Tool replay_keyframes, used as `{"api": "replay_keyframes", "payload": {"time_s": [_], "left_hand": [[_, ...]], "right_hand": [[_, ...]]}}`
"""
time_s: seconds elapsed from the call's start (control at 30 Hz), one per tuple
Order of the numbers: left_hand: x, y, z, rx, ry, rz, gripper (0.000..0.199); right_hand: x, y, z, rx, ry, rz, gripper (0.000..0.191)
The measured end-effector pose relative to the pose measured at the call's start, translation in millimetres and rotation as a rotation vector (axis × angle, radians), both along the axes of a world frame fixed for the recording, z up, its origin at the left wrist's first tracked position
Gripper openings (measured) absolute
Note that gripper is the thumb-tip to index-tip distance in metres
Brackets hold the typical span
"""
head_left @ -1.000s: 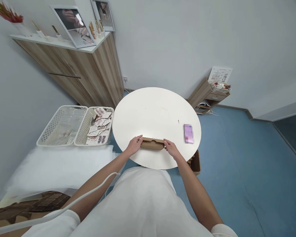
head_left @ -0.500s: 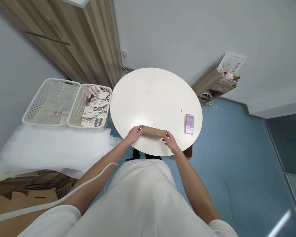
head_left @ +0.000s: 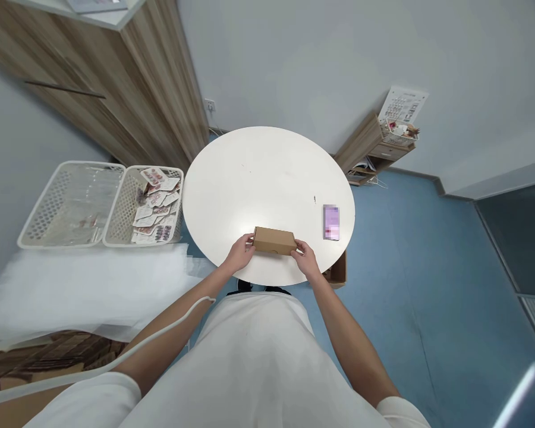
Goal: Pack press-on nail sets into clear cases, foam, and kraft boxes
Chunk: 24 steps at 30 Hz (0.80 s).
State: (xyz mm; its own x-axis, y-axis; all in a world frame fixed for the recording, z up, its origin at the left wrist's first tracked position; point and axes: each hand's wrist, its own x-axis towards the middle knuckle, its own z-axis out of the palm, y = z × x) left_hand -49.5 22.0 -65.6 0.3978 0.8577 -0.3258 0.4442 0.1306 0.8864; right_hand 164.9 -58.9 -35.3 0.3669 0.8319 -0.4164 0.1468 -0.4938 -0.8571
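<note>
A small brown cardboard box [head_left: 274, 240], long and closed, is held between my two hands at the near side of the round white table [head_left: 267, 178]. My left hand [head_left: 240, 252] grips its left end, fingers and thumb against the short side. At the opposite end, my right hand [head_left: 306, 259] pinches the right side of the box. The top face is turned up toward me and a small tab notch shows low on the front. Whether the box touches the tabletop I cannot tell. To the right lies a blurred purple rectangular item [head_left: 331, 222].
Left of the table stand two white baskets: one [head_left: 109, 229] with several printed cards, one [head_left: 29, 229] with clear plastic packets. White sheeting [head_left: 84, 285] and flattened cardboard [head_left: 57, 356] lie nearer. An open brown carton [head_left: 339, 272] sits below the table's right edge. A white cable [head_left: 160, 328] crosses my left arm.
The box has tipped so more of its upper face shows, its front notch now lower. Both hands still hold its ends. The whole view has shifted slightly.
</note>
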Motion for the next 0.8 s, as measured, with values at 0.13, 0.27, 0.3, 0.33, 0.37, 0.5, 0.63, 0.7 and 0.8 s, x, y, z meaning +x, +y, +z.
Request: {"api": "replay_keyframes", "payload": {"time_s": [0.13, 0.27, 0.3, 0.33, 0.37, 0.5, 0.63, 0.7, 0.8], "left_hand": [[18, -7, -2.2, -0.031, -0.002, 0.009, 0.039], [23, -12, -11.2, -0.062, 0.067, 0.035, 0.037], [23, -13, -14.1, -0.075, 0.092, 0.03, 0.041], [22, -13, -16.8, -0.087, 0.118, 0.018, 0.045], [21, -13, -19.2, -0.095, 0.145, 0.004, 0.048], [17, -9, -24.4, -0.077, 0.238, -0.039, 0.058], [19, -3, -24.4, -0.064, 0.239, -0.103, 0.057], [20, -2, -23.9, -0.049, 0.229, -0.127, 0.053], [24, -5, -22.6, -0.024, 0.217, -0.114, 0.05]], "right_hand": [[15, -10, -5.7, -0.013, 0.041, -0.047, 0.038], [21, -16, -15.4, -0.1, 0.037, -0.072, 0.042], [21, -17, -18.0, -0.125, 0.034, -0.077, 0.047], [20, -17, -20.5, -0.15, 0.028, -0.079, 0.052], [19, -18, -22.9, -0.173, 0.015, -0.081, 0.057], [14, -19, -30.2, -0.234, -0.123, -0.091, 0.066], [9, -20, -31.9, -0.216, -0.153, -0.049, 0.059], [8, -20, -31.8, -0.195, -0.12, -0.018, 0.056], [9, -22, -31.4, -0.183, -0.08, -0.02, 0.056]]}}
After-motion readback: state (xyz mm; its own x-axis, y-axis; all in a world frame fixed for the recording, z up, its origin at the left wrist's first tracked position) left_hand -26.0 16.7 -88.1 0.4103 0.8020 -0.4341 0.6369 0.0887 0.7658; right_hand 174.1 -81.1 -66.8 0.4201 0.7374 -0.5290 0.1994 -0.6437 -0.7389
